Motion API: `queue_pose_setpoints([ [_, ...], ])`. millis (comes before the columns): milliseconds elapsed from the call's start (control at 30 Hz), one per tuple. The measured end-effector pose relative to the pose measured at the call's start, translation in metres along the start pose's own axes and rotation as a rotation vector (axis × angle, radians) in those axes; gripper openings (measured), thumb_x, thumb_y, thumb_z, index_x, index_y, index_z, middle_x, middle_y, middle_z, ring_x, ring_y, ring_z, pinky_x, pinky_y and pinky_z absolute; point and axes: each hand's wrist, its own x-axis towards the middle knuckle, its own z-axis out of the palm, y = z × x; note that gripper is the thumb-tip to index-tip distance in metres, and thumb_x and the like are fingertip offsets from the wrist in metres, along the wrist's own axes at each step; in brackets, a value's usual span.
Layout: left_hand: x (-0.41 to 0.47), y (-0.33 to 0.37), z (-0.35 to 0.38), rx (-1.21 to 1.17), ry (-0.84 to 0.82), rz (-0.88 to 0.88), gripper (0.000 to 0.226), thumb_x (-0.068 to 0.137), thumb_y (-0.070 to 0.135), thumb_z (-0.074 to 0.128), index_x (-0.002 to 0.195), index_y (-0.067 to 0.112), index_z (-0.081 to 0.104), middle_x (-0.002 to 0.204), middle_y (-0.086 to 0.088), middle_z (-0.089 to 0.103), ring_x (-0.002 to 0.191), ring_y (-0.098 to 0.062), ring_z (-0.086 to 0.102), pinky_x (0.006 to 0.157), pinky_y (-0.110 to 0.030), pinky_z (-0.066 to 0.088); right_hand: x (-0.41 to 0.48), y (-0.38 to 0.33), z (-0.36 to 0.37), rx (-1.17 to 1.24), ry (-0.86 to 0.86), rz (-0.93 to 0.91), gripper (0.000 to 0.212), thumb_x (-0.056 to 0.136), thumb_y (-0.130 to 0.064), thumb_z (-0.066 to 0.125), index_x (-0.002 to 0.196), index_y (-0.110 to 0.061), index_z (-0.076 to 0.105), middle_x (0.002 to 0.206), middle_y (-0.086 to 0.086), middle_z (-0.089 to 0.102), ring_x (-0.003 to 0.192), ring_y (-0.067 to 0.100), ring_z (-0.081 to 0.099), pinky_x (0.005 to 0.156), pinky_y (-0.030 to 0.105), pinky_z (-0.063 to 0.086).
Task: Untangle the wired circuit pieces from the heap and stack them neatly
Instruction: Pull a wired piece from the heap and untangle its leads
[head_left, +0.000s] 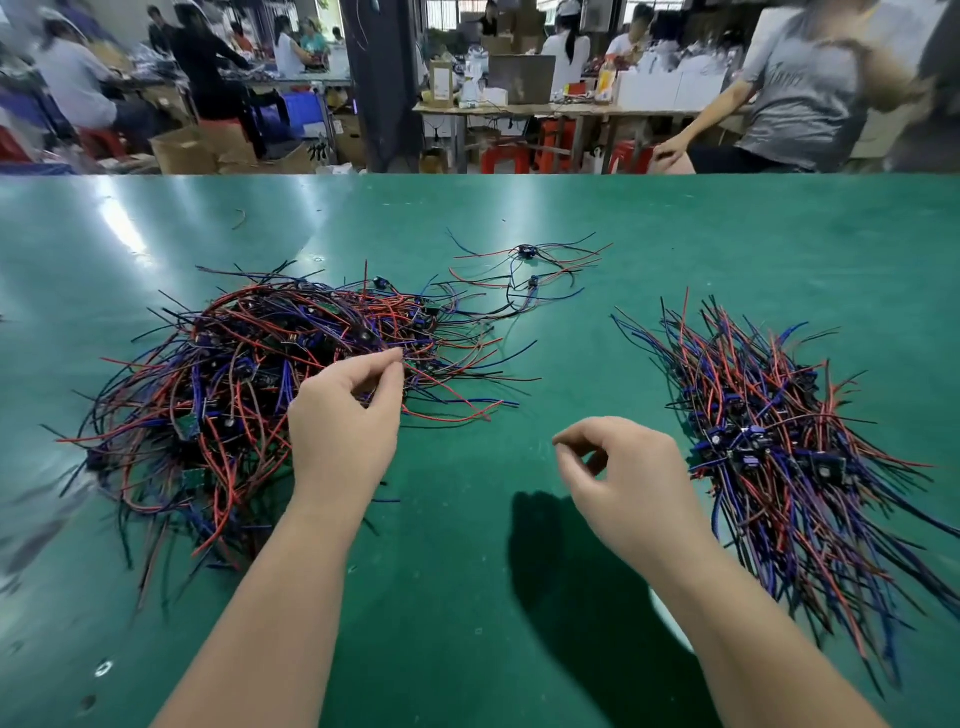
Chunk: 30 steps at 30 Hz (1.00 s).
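Left hand (345, 415) apparently on the heap (234, 374)

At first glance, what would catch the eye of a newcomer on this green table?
The big tangled heap of red, blue and black wired circuit pieces on the left of the green table draws the eye first, with the left hand pinching wires at its near right edge. On the right lies a neater pile with wires running roughly one way, and the right hand hovers between them, fingers loosely curled, holding nothing visible.
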Motion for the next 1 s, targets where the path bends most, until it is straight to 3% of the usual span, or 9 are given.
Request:
queue_pose_setpoints([
  [67, -0.006, 0.013, 0.004, -0.259, -0.076, 0.006, 0.021, 0.085, 0.017, 0.069, 0.085, 0.037, 0.073, 0.065, 0.015, 0.069, 0.053, -0.005, 0.05, 0.052, -0.015, 0.041, 0.001, 0.0, 0.001, 0.17, 0.0, 0.06, 0.012, 0.084, -0.014, 0.065, 0.079, -0.022, 0.072, 0.069, -0.016, 0.066, 0.064, 0.001, 0.059, 0.062, 0.007, 0.042],
  [233, -0.037, 0.037, 0.011, -0.474, -0.382, 0.218, 0.022, 0.081, 0.026, 0.06, 0.099, 0.026, 0.074, 0.094, 0.006, 0.071, 0.095, -0.017, 0.066, 0.083, -0.032, 0.049, 0.014, -0.002, -0.002, 0.945, -0.009, 0.489, 0.028, 0.097, -0.004, 0.041, 0.093, -0.019, 0.064, 0.075, 0.004, 0.069, 0.055, 0.014, 0.063, 0.051, 0.019, 0.045],
  [333, -0.052, 0.045, 0.017, -0.457, -0.504, 0.353, 0.031, 0.082, 0.025, 0.057, 0.109, 0.019, 0.07, 0.104, 0.005, 0.069, 0.105, -0.019, 0.063, 0.092, -0.031, 0.047, 0.019, -0.002, -0.007, 1.255, -0.078, 0.728, 0.024, 0.1, -0.008, 0.034, 0.097, -0.009, 0.058, 0.077, 0.012, 0.067, 0.052, 0.016, 0.065, 0.05, 0.02, 0.046],
  [467, -0.062, 0.047, 0.023, -0.319, -0.638, 0.513, 0.028, 0.08, 0.021, 0.063, 0.105, 0.015, 0.073, 0.105, 0.002, 0.071, 0.111, -0.009, 0.06, 0.099, -0.027, 0.044, 0.02, 0.0, -0.014, 1.528, -0.195, 0.746, 0.021, 0.079, -0.015, 0.05, 0.094, -0.006, 0.061, 0.074, 0.011, 0.07, 0.057, 0.017, 0.064, 0.054, 0.021, 0.05],
  [667, -0.061, 0.044, 0.022, -0.249, -0.708, 0.518, 0.016, 0.076, 0.021, 0.065, 0.081, 0.015, 0.078, 0.079, 0.009, 0.073, 0.095, -0.005, 0.062, 0.089, -0.02, 0.045, 0.018, 0.003, -0.008, 1.362, -0.081, 0.587, 0.019, 0.095, -0.021, 0.051, 0.093, -0.007, 0.064, 0.074, 0.008, 0.07, 0.061, 0.016, 0.064, 0.053, 0.021, 0.049],
  [767, -0.057, 0.042, 0.022, -0.357, -0.806, 0.322, 0.028, 0.078, 0.034, 0.055, 0.062, 0.017, 0.07, 0.071, 0.004, 0.072, 0.081, -0.012, 0.068, 0.08, -0.027, 0.05, 0.017, 0.002, -0.007, 1.378, -0.004, 0.538, 0.005, 0.09, -0.005, 0.056, 0.091, -0.005, 0.061, 0.069, 0.009, 0.069, 0.056, 0.015, 0.064, 0.051, 0.018, 0.049],
  [833, -0.055, 0.041, 0.027, -0.351, -0.752, 0.132, 0.034, 0.08, 0.038, 0.054, 0.053, 0.019, 0.06, 0.065, -0.001, 0.071, 0.071, -0.019, 0.069, 0.074, -0.03, 0.052, 0.016, 0.002, -0.006, 1.348, 0.011, 0.488, 0.01, 0.088, 0.002, 0.056, 0.087, -0.007, 0.061, 0.065, 0.007, 0.069, 0.053, 0.013, 0.063, 0.051, 0.016, 0.048],
  [900, -0.053, 0.038, 0.034, -0.345, -0.574, -0.025, 0.033, 0.088, 0.033, 0.057, 0.059, 0.018, 0.061, 0.067, -0.002, 0.072, 0.067, -0.021, 0.069, 0.068, -0.032, 0.053, 0.015, 0.002, -0.005, 1.2, 0.012, 0.396, 0.018, 0.087, 0.006, 0.057, 0.087, -0.011, 0.064, 0.063, 0.003, 0.068, 0.052, 0.01, 0.061, 0.051, 0.015, 0.047],
  [1000, -0.05, 0.033, 0.036, -0.381, -0.432, -0.097, 0.01, 0.089, 0.024, 0.065, 0.08, 0.023, 0.068, 0.079, 0.002, 0.074, 0.073, -0.017, 0.071, 0.068, -0.026, 0.054, 0.012, 0.003, 0.001, 0.937, 0.007, 0.21, 0.03, 0.085, 0.007, 0.061, 0.09, -0.022, 0.068, 0.062, -0.003, 0.068, 0.052, 0.007, 0.06, 0.054, 0.015, 0.048],
])
